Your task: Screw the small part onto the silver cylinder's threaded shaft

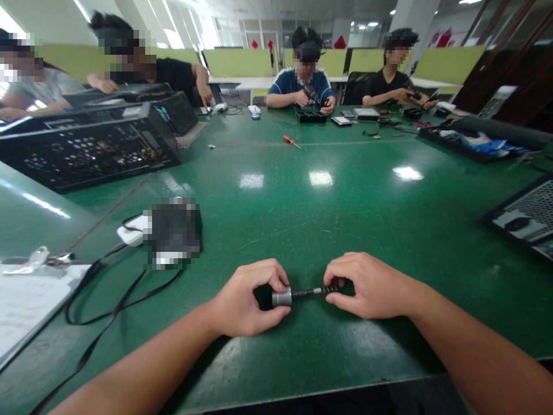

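Observation:
Between thumb and fingers, my left hand (248,300) grips a short silver metal cylinder (282,296). From its right side a thin dark shaft (305,293) with a lighter metal tip points toward my right hand (371,285). That hand is closed in a pinch on a small dark coil spring (330,289), held in line with the shaft. The spring's left end meets or nearly touches the tip; I cannot tell whether it is around it. Both hands are low over the green table (268,230), near its front edge.
Left of my hands lie a pixelated dark item (175,230) with a black strap and a clipboard (38,300). Black computer cases stand at the left (95,138) and right (527,219). An orange screwdriver (290,140) lies farther back. Several people sit around the table.

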### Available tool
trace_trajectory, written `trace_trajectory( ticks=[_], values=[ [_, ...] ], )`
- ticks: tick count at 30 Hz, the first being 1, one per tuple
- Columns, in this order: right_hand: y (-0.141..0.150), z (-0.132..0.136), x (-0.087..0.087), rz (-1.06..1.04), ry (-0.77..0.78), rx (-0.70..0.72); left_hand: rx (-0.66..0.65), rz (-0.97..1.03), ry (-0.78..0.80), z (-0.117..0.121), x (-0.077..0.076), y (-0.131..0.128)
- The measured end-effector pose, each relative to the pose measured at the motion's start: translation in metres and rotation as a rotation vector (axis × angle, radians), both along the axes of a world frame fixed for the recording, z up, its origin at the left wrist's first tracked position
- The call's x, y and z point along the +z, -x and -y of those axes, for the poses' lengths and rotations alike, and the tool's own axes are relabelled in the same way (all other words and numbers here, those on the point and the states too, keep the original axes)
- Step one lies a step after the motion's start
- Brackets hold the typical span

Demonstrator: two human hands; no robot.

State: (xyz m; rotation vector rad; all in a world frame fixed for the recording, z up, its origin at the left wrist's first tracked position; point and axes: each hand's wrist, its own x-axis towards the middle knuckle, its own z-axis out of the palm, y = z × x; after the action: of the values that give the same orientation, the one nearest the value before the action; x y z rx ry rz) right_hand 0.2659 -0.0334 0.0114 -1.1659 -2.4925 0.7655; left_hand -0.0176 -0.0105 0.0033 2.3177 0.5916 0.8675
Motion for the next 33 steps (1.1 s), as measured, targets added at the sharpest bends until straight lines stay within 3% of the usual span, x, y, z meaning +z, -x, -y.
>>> trace_trajectory(
  ticks=[4, 7, 9, 12, 13, 15, 19, 22, 27, 33],
  values=[
    [-0.015, -0.002, 0.004, 0.06, 0.137, 0.059, -0.08, 0.009, 0.059, 0.0, 0.004, 0.006],
    [-0.032, -0.01, 0.001, 0.011, 0.378, 0.083, -0.124, 0.011, 0.154, -0.002, 0.0, 0.012],
    [-0.041, -0.024, -0.009, -0.137, 0.596, 0.063, -0.037, 0.059, 0.268, -0.013, -0.006, 0.015],
    [-0.051, -0.062, -0.029, -0.565, 0.824, -0.134, 0.263, 0.226, 0.535, -0.056, -0.017, 0.012],
    [-0.054, -0.078, -0.035, -0.787, 0.786, -0.296, 0.388, 0.285, 0.623, -0.076, -0.02, 0.008],
    [-0.059, -0.116, -0.044, -0.971, 0.662, -0.453, 0.558, 0.393, 0.676, -0.124, -0.023, -0.002],
    [-0.064, -0.19, -0.05, -1.228, 0.39, -0.717, 0.703, 0.562, 0.622, -0.213, -0.024, -0.031],
    [-0.054, -0.23, -0.053, -1.347, 0.244, -0.844, 0.739, 0.638, 0.597, -0.254, -0.026, -0.05],
    [-0.015, -0.273, -0.06, -1.345, 0.191, -0.899, 0.682, 0.613, 0.595, -0.277, -0.033, -0.069],
    [0.029, -0.295, -0.063, -1.262, 0.276, -0.8, 0.618, 0.541, 0.584, -0.278, -0.038, -0.073]
  ],
)
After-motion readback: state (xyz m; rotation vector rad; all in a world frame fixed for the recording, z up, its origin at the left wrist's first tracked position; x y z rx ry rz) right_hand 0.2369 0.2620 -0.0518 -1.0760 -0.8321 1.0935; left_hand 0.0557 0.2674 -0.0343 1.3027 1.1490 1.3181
